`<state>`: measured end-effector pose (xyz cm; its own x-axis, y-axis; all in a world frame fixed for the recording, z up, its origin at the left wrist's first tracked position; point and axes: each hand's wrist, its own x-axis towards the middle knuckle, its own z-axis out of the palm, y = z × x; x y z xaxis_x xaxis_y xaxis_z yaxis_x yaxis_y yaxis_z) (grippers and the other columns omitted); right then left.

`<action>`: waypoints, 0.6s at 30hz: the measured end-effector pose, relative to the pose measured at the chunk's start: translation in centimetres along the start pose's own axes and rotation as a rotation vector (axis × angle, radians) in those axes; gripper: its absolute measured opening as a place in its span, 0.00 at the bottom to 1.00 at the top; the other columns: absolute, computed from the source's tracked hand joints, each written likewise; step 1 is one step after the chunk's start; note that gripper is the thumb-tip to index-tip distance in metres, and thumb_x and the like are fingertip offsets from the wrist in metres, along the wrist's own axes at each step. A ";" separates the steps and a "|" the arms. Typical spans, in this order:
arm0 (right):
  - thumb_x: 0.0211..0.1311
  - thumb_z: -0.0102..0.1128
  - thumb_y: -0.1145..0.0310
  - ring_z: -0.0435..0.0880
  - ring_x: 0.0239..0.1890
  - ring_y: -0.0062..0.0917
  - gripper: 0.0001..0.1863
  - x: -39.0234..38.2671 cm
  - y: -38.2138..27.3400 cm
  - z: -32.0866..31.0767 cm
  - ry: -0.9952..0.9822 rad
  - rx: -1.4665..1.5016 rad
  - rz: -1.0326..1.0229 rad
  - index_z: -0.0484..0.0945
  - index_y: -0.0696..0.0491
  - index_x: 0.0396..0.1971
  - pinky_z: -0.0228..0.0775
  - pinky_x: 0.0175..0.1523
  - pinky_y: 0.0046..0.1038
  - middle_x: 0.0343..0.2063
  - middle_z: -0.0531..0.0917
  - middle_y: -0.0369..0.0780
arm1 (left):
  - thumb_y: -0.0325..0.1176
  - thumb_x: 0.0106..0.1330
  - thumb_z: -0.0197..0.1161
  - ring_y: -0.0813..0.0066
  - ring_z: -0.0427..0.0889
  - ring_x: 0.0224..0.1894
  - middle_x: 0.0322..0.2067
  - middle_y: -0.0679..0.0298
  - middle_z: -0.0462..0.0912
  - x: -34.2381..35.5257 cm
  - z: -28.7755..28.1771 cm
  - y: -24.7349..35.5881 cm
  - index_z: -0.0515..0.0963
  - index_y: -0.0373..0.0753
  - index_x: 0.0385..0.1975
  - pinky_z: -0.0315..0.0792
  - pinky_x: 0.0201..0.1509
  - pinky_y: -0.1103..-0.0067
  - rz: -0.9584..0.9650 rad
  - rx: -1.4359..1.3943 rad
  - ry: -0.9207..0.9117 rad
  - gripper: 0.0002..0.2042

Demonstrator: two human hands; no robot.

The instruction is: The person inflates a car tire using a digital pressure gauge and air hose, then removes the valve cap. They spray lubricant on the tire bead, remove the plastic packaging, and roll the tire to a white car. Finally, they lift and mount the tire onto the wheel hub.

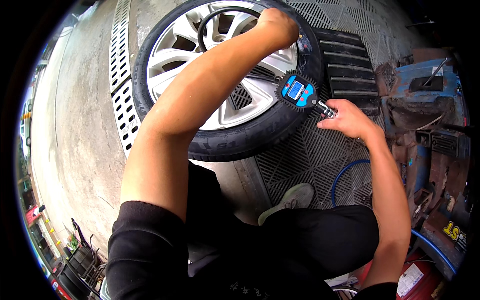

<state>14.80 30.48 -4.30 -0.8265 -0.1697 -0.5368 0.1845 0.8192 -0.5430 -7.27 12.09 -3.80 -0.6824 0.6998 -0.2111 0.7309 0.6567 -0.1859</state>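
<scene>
Lying flat at the upper centre of the frame, a black rubber tyre (235,142) fitted round a silver multi-spoke alloy wheel (260,97). At the top of the frame, right of centre, over the rim area, the left hand (277,27), curled closely round the end of a thin black rubber hose (201,36), fingertips hidden from this view. Looping leftward from there across the spokes, then passing out of sight behind the bare left forearm (192,97).

Right of the frame's centre, above the tyre's lower right edge, a round digital pressure gauge (300,92) with a toothed black rim, blue face, lit screen and red buttons. Turned face-up toward the camera. Grasped by its shiny silver metal connector (326,109), between the thumb and fingers of the right hand (352,117).

At upper right, beside the tyre, a ribbed black rubber pad (345,65); along the right edge, a worn blue and rust-brown metal machine (405,112). Below the gauge, dark grey slatted floor matting (320,167), a bright blue hose (340,180) and a pale grey shoe (297,197). At upper left, a white perforated metal strip (121,42) next to bare concrete floor (75,125).
</scene>
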 end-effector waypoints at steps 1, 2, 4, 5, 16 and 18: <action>0.51 0.78 0.54 0.84 0.32 0.40 0.25 0.0 0.2 0.0 0.002 0.009 -0.006 0.81 0.61 0.33 0.74 0.41 0.38 0.26 0.84 0.49 | 0.38 0.70 0.64 0.64 0.88 0.56 0.53 0.62 0.89 0.0 0.1 0.1 0.89 0.47 0.51 0.81 0.53 0.70 0.004 0.003 0.018 0.14; 0.51 0.78 0.54 0.83 0.31 0.40 0.25 0.0 0.2 0.0 -0.001 0.011 -0.003 0.81 0.61 0.33 0.74 0.41 0.38 0.26 0.84 0.49 | 0.38 0.70 0.63 0.64 0.88 0.56 0.53 0.62 0.89 -0.1 0.1 0.1 0.88 0.47 0.52 0.81 0.53 0.70 0.007 0.008 0.032 0.14; 0.51 0.78 0.53 0.83 0.31 0.39 0.25 0.0 0.1 0.0 -0.006 0.014 0.004 0.81 0.61 0.33 0.74 0.41 0.38 0.26 0.84 0.48 | 0.38 0.71 0.63 0.64 0.88 0.56 0.54 0.62 0.89 -0.1 0.1 0.0 0.88 0.47 0.52 0.80 0.53 0.70 0.017 0.008 0.030 0.14; 0.52 0.78 0.55 0.81 0.31 0.33 0.24 0.0 0.1 -0.1 -0.020 0.022 0.019 0.81 0.61 0.34 0.73 0.40 0.35 0.26 0.82 0.45 | 0.38 0.71 0.62 0.64 0.88 0.56 0.54 0.62 0.89 -0.1 0.1 0.0 0.88 0.47 0.52 0.80 0.53 0.70 0.022 0.008 0.029 0.14; 0.51 0.79 0.47 0.84 0.40 0.34 0.37 -0.6 0.0 -0.1 0.059 0.104 -0.087 0.80 0.63 0.49 0.75 0.48 0.35 0.38 0.86 0.48 | 0.40 0.74 0.59 0.63 0.87 0.57 0.55 0.62 0.88 -0.1 0.1 0.2 0.88 0.48 0.53 0.80 0.55 0.69 -0.010 -0.015 0.041 0.15; 0.55 0.75 0.43 0.84 0.43 0.34 0.40 -0.5 -1.3 -0.9 -0.038 0.108 -0.062 0.78 0.64 0.55 0.75 0.51 0.33 0.43 0.86 0.48 | 0.40 0.74 0.60 0.64 0.87 0.57 0.55 0.62 0.88 0.1 0.4 0.0 0.88 0.48 0.53 0.81 0.55 0.69 -0.027 -0.029 0.033 0.15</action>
<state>14.48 29.96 -2.80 -0.8179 -0.2405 -0.5227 0.1914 0.7430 -0.6413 -7.32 12.03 -4.17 -0.7019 0.6906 -0.1744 0.7122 0.6827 -0.1632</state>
